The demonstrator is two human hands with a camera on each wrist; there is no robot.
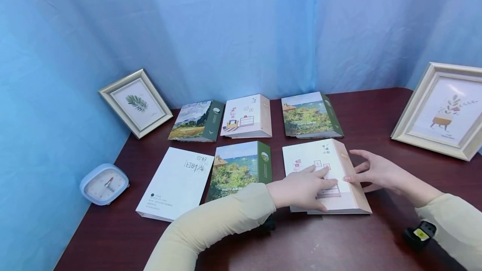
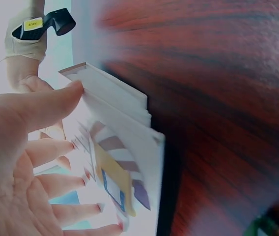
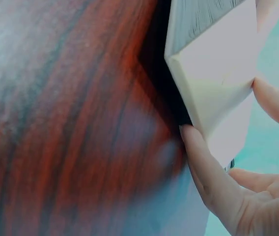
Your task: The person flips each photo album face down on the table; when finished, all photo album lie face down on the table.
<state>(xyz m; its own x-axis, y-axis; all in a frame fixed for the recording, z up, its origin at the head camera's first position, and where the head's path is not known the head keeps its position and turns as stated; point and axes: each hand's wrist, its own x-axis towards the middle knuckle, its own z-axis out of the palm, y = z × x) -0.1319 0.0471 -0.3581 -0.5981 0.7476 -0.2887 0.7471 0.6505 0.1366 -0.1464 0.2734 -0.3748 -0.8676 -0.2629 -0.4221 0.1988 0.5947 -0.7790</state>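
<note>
A white photo album with a pale pink spine and small drawings lies at the front right of the table. My left hand rests on its cover with the fingers spread and nearly straight. In the left wrist view the thumb reaches the album's edge, beside a printed yellow armchair. At the spine side, my right hand grips the album. The right wrist view has its thumb on the spine's upper edge and a finger at the lower edge. Part of the cover is hidden under my left hand.
Left of it lie a green-spined album and a white album. Behind are a landscape album, another white album and a green-spined one. A blue clock and two picture frames stand at the sides.
</note>
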